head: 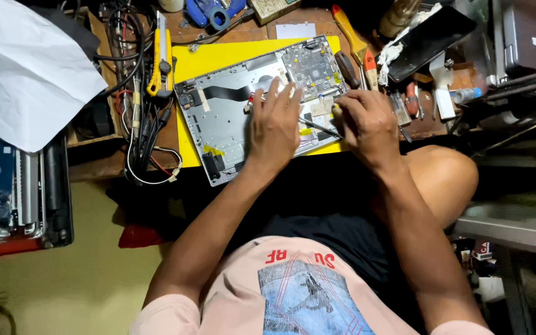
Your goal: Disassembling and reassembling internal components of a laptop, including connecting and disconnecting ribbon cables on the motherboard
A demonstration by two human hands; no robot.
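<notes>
Pressing opened laptop chassis [231,118], left hand [274,127] fingers spread flat; right hand [367,124] fingers pinching thin tool [321,127].

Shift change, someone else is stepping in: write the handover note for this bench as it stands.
Left hand: flat on the opened laptop chassis, fingers spread, gripping nothing.
Right hand: holds a thin metal tool, tip aimed at the chassis's middle.
The chassis lies on a yellow mat, bottom cover off, circuit board exposed and in place.
Screwdrivers lie past the right hand, a yellow utility knife left of the mat.
Done: case opened. Left: the inside work; its exact spot is hidden by the hands.
</notes>
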